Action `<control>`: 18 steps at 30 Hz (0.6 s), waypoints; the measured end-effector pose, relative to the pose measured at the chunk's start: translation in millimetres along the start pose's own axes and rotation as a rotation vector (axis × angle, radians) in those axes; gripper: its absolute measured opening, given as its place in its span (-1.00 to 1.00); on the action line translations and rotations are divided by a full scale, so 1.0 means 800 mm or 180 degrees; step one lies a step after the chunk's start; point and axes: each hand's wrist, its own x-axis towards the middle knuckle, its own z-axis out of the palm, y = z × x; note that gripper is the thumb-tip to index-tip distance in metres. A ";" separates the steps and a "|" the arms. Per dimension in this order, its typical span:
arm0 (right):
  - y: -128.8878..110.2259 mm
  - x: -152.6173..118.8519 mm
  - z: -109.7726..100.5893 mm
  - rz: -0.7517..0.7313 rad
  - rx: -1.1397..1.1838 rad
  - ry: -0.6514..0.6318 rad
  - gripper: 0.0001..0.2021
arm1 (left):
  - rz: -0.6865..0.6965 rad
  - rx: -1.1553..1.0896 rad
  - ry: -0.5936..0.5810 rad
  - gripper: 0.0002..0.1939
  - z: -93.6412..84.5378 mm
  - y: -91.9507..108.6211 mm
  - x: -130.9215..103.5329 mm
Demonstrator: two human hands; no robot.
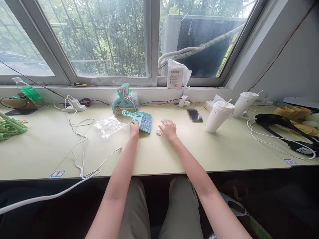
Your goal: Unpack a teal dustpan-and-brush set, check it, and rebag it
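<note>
A mint-green mini dustpan [136, 115] with a blue-bristled brush [146, 122] nested in it is in my left hand [134, 128]. My left fingers are closed on its lower edge, and its looped handle points up to the left. My right hand [169, 128] lies over a small pile of colourful patterned cards or stickers [159, 132], fingers apart and slightly curved. Part of the pile is hidden under this hand. Behind the dustpan stands a stack of similar dustpan sets [124, 99] in clear wrap. A crumpled clear plastic bag [109, 126] lies left of my left hand.
A phone [194, 115] and two lidded white cups [219, 116] [245, 103] stand to the right. White cables [83, 142] cross the left of the table. A tissue pack [175, 76] sits on the sill, and a black strap-like frame [274, 127] lies far right.
</note>
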 end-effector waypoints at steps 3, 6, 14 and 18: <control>0.021 0.006 0.014 0.0078 0.0163 -0.0525 -0.51 | -0.0040 -0.0034 -0.0022 -0.86 0.000 -0.004 0.005; 0.026 0.009 0.021 -0.0010 0.0288 -0.0559 -0.60 | -0.0050 -0.0124 -0.0214 -0.83 0.000 -0.003 0.005; 0.030 0.012 0.009 0.0149 0.0391 -0.0186 -0.64 | -0.0059 -0.0009 -0.0526 -0.83 0.010 0.001 -0.013; 0.048 0.013 0.004 -0.0230 0.0494 -0.1027 -0.46 | -0.0064 0.0028 -0.0578 -0.83 0.012 0.001 -0.014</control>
